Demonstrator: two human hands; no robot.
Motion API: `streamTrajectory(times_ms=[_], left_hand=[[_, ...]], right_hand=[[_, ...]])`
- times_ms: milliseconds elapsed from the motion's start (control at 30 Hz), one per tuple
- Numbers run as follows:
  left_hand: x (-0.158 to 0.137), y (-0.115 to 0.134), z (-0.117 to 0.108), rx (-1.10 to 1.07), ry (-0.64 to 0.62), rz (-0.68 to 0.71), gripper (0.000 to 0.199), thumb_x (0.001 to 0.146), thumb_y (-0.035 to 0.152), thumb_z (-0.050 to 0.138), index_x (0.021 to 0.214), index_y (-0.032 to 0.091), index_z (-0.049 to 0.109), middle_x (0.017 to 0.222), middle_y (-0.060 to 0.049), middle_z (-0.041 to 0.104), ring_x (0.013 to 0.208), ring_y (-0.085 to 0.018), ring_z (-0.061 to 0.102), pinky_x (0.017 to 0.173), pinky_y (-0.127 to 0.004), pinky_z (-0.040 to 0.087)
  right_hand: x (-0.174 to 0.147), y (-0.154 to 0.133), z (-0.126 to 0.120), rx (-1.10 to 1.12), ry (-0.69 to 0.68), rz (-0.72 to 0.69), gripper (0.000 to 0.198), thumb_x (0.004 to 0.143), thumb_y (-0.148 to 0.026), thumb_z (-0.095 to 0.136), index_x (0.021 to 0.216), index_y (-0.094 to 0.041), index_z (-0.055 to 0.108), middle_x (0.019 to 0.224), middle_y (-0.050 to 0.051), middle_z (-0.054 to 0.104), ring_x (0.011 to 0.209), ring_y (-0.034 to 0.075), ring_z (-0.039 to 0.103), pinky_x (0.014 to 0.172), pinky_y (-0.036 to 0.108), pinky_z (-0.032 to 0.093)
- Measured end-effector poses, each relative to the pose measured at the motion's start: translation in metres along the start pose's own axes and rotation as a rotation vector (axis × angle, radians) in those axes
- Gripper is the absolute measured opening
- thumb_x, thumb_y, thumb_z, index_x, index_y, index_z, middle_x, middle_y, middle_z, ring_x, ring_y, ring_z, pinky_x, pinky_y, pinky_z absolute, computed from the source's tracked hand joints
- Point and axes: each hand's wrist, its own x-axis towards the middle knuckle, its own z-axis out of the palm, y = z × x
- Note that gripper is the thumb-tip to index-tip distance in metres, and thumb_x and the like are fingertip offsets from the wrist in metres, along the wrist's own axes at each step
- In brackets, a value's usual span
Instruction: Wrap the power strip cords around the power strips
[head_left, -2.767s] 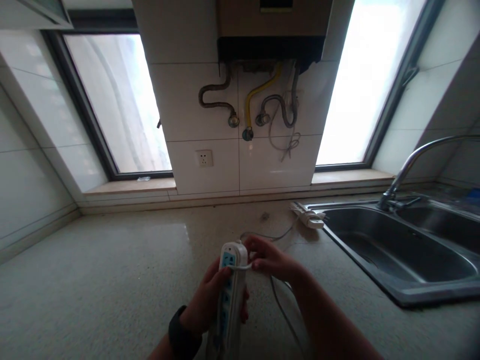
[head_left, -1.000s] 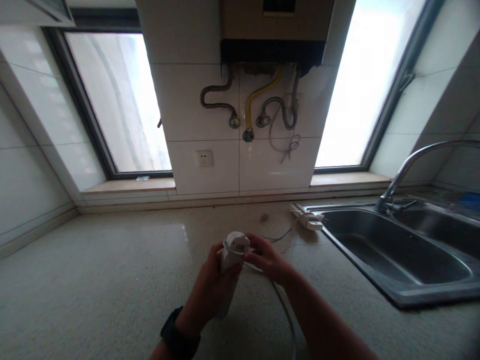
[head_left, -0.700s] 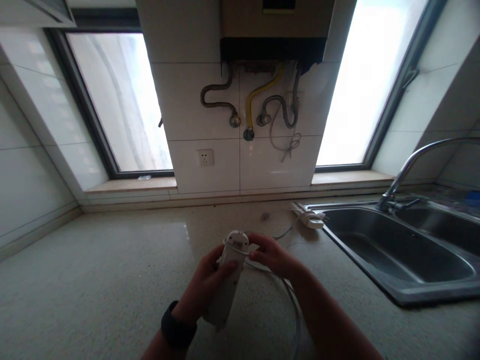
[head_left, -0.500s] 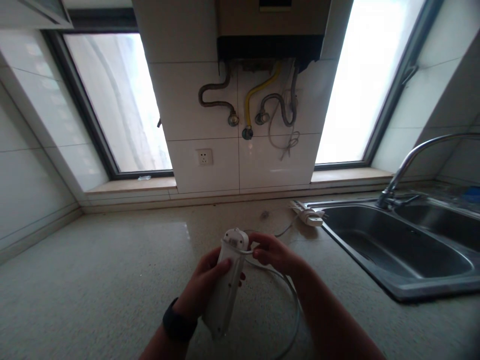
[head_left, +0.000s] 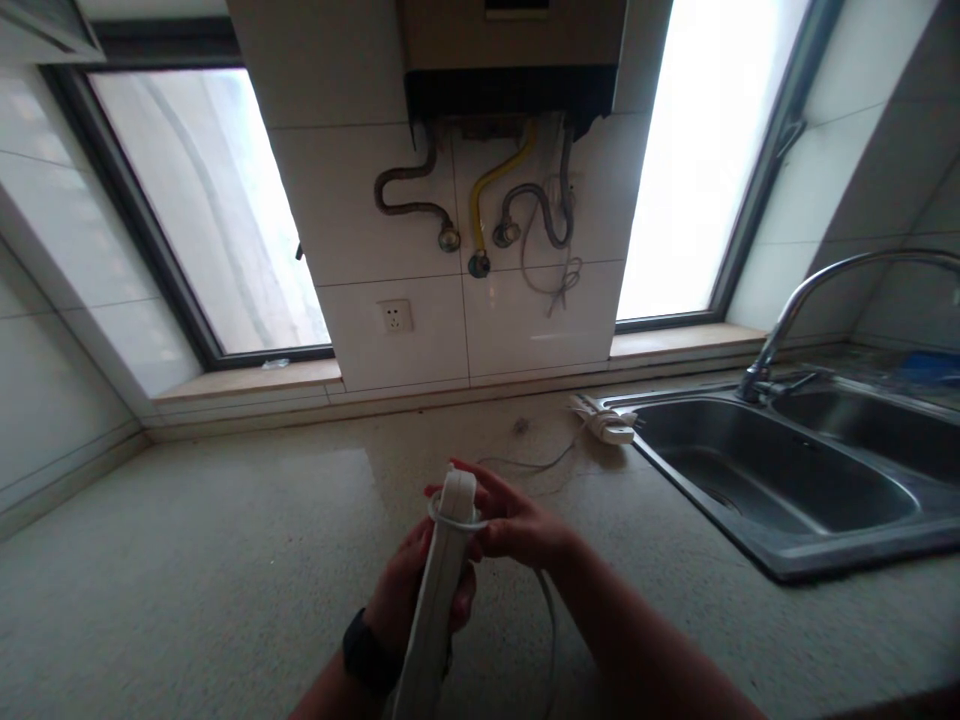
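Cord is now looping round the far end of the white power strip, edge-on vs flat 0.5 s ago, so wrapping is progressing. Left hand is gripping the strip near centre; right hand is pinching cord w/ curled fingers.

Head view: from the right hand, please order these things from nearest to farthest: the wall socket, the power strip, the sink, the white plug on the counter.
From the right hand:
1. power strip, touching it, left side.
2. white plug, beyond, right.
3. sink, right.
4. wall socket, on the back tiles.
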Motion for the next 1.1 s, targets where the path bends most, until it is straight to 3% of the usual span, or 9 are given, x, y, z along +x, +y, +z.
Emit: streamTrajectory(times_ms=[167,333,400,533,700,800,933,1000,1100], left_hand=[[-0.003,-0.005,-0.001,-0.109,-0.067,-0.148,0.035,0.095,0.048,0.055,0.104,0.015,0.065,0.077,-0.005,0.070,0.039,-0.009,0.057,0.035,-0.018,0.047],[-0.003,-0.001,0.000,-0.140,-0.113,-0.328,0.048,0.092,0.061,0.051,0.087,0.015,0.063,0.054,0.001,0.054,0.026,-0.006,0.042,0.028,-0.018,0.039],[-0.002,-0.001,-0.001,-0.150,-0.132,-0.328,0.051,0.092,0.064,0.049,0.084,0.015,0.063,0.050,0.004,0.048,0.024,-0.005,0.036,0.026,-0.017,0.036],[-0.003,-0.003,-0.006,-0.178,-0.083,-0.283,0.049,0.094,0.061,0.047,0.095,0.015,0.063,0.060,0.002,0.054,0.025,-0.004,0.038,0.026,-0.017,0.036],[-0.002,0.001,-0.010,-0.138,-0.053,-0.310,0.049,0.089,0.062,0.055,0.100,0.015,0.062,0.064,0.002,0.054,0.028,-0.006,0.043,0.028,-0.018,0.040],[0.000,0.008,-0.006,-0.058,-0.040,-0.321,0.046,0.089,0.060,0.055,0.102,0.017,0.062,0.073,-0.003,0.060,0.038,-0.010,0.055,0.035,-0.020,0.049],[0.002,0.019,0.002,0.161,-0.008,-0.219,0.043,0.095,0.051,0.048,0.114,0.016,0.064,0.099,-0.012,0.067,0.063,-0.018,0.068,0.045,-0.026,0.056],[0.002,0.027,0.002,0.326,0.090,-0.152,0.044,0.095,0.050,0.050,0.125,0.019,0.060,0.119,-0.017,0.064,0.084,-0.025,0.071,0.058,-0.034,0.060],[0.004,0.042,-0.002,0.455,0.279,-0.134,0.057,0.094,0.059,0.051,0.139,0.025,0.047,0.133,-0.017,0.059,0.109,-0.030,0.065,0.082,-0.044,0.058]], right_hand=[[0.000,0.008,0.003,0.163,0.011,-0.005,0.080,0.070,-0.032,0.089,0.139,-0.032,0.048,0.126,0.010,0.064,0.104,0.020,0.064,0.084,0.030,0.050],[0.000,0.014,-0.001,0.174,0.108,-0.010,0.080,0.063,-0.028,0.094,0.129,-0.030,0.049,0.098,-0.001,0.066,0.077,0.010,0.063,0.062,0.016,0.045],[0.001,0.014,0.000,0.145,0.118,-0.030,0.080,0.063,-0.030,0.094,0.130,-0.030,0.049,0.100,0.000,0.065,0.079,0.011,0.064,0.063,0.016,0.046],[0.004,0.008,0.004,0.014,0.101,-0.067,0.090,0.064,-0.033,0.093,0.140,-0.029,0.045,0.114,0.006,0.065,0.092,0.016,0.067,0.078,0.025,0.052],[0.006,0.009,0.008,-0.120,0.157,-0.108,0.091,0.066,-0.039,0.091,0.143,-0.024,0.044,0.110,0.008,0.067,0.097,0.020,0.067,0.085,0.031,0.052],[0.006,0.011,0.008,-0.198,0.248,-0.123,0.080,0.073,-0.042,0.087,0.139,-0.021,0.047,0.110,0.008,0.066,0.101,0.021,0.065,0.090,0.033,0.051],[0.005,0.012,0.003,-0.261,0.332,-0.127,0.066,0.080,-0.035,0.079,0.137,-0.022,0.049,0.103,0.005,0.066,0.084,0.017,0.064,0.074,0.029,0.053],[0.005,0.010,-0.002,-0.302,0.352,-0.124,0.058,0.082,-0.027,0.074,0.135,-0.024,0.052,0.099,0.003,0.066,0.081,0.016,0.063,0.071,0.027,0.052],[0.004,0.006,-0.011,-0.449,0.416,-0.123,0.055,0.080,-0.015,0.070,0.132,-0.025,0.055,0.105,0.003,0.068,0.093,0.018,0.064,0.082,0.028,0.051]])
